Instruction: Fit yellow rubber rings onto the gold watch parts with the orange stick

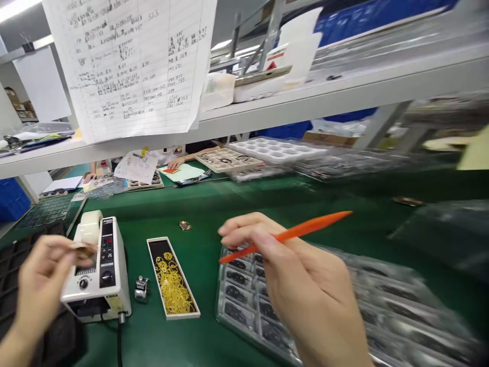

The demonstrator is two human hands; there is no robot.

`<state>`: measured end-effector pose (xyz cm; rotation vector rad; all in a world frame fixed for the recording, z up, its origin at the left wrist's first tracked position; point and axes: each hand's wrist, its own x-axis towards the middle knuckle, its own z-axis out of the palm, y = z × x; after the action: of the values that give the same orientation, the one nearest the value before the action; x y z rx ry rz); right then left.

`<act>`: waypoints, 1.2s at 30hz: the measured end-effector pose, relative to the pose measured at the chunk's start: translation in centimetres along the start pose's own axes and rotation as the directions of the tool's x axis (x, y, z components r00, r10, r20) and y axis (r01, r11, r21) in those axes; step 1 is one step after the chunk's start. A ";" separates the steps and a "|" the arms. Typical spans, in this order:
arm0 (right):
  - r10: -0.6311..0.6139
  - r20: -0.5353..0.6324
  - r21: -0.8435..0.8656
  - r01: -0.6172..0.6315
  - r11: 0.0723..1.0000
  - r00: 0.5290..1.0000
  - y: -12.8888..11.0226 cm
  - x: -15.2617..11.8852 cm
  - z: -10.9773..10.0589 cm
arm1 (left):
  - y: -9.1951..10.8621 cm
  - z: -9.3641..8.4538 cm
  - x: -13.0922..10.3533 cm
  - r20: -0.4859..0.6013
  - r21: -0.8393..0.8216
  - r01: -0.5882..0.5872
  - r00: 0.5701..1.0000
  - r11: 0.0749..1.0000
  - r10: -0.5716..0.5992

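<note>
My left hand (48, 278) pinches a small shiny gold-brown part (84, 251) between thumb and fingers, in front of the white tape dispenser (114, 255). Motion smears the part, so its exact kind is unclear. My right hand (301, 285) grips a slim orange pointed stick (313, 226), its long tapered end aimed right and its other end at the left. Below that hand lies a clear plastic tray (239, 293) with dark oval pieces in its compartments. Between my hands, a narrow white-rimmed box (173, 285) holds many yellow rings.
A chrome tally counter (141, 289) stands beside the dispenser. One gold oval piece (185, 225) lies behind the box, another (408, 202) at the right. Black trays (11, 285) sit at far left. A shelf (344, 94) with a hanging handwritten sheet (133, 66) crosses above; a co-worker's hand (176, 162) shows beyond.
</note>
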<state>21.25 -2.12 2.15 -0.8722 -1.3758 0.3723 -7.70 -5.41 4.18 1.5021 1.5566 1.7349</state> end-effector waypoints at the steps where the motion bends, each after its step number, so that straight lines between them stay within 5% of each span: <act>1: 0.002 -0.001 0.036 -0.002 0.999 1.000 -0.4 -0.1 0.1 | 0.4 2.1 -2.0 0.083 -0.096 0.056 0.995 0.994 -0.048; 5: 0.065 0.137 0.046 -0.072 0.996 0.988 -0.1 -0.1 0.0 | 0.7 8.5 -4.5 0.323 -0.372 0.255 0.937 0.892 -0.133; 9: 0.038 0.216 0.154 -0.072 0.985 0.976 0.8 0.0 0.0 | 0.0 10.8 -2.4 0.400 -0.508 0.349 0.905 0.788 -0.143; 21: -0.132 0.336 0.294 0.029 0.955 0.932 3.3 -1.2 3.6 | -0.9 10.0 -1.8 0.373 -0.515 0.273 0.925 0.813 -0.074; 27: -0.482 0.413 0.372 0.339 0.864 0.773 4.0 0.1 3.3 | -0.9 9.6 -1.5 0.377 -0.533 0.347 0.914 0.772 -0.150; 32: -0.621 0.513 0.258 0.583 0.770 0.593 4.7 0.4 2.7 | -0.9 9.8 -1.3 0.392 -0.521 0.408 0.895 0.750 -0.214; 36: -0.632 0.493 0.217 0.618 0.755 0.598 4.2 0.5 2.5 | -1.1 10.1 -1.1 0.384 -0.520 0.423 0.892 0.742 -0.240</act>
<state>20.03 1.75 -0.66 -0.1901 -2.1064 0.0702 0.92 -1.09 0.91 1.0165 0.9224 1.4983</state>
